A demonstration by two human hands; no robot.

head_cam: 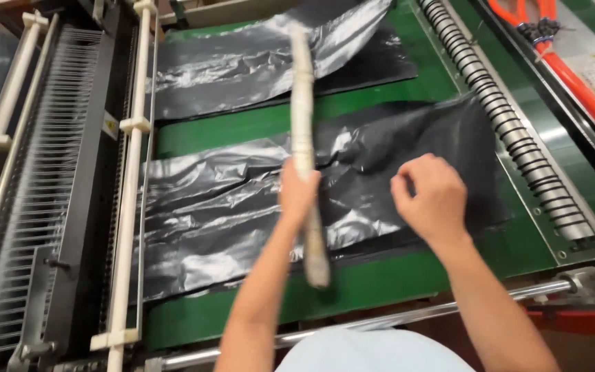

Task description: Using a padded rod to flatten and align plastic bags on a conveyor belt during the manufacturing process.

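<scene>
Both forearms reached out over the green bench [380, 282]. Left hand [297, 193] was clenched around a pale stick [303, 124] held above the near black plastic sheets [242, 213]; right hand [430, 196] pinched their crumpled edge. Mid-gathering, seemingly; next needed a firm pull.
</scene>
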